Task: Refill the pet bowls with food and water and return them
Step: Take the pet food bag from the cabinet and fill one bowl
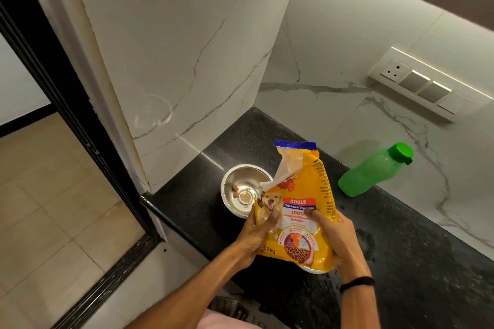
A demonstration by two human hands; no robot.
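Note:
A yellow dog-food bag (299, 195) with a blue top strip is held over the black counter (401, 262), tilted toward a steel bowl (242, 181). My left hand (258, 232) grips the bag's lower left edge. My right hand (335, 238) grips its right side, thumb on the front. The bag's torn white opening points at the bowl, which holds a few kibble pieces (240, 193). A second bowl's white rim (311, 269) shows just under the bag's bottom. A green water bottle (374, 171) with a green cap leans against the marble wall.
The counter ends at a corner edge on the left, above a tiled floor (53, 208). A marble pillar (173, 61) stands behind the bowl. A switch panel (427, 83) sits on the back wall. Wet patches mark the counter at right.

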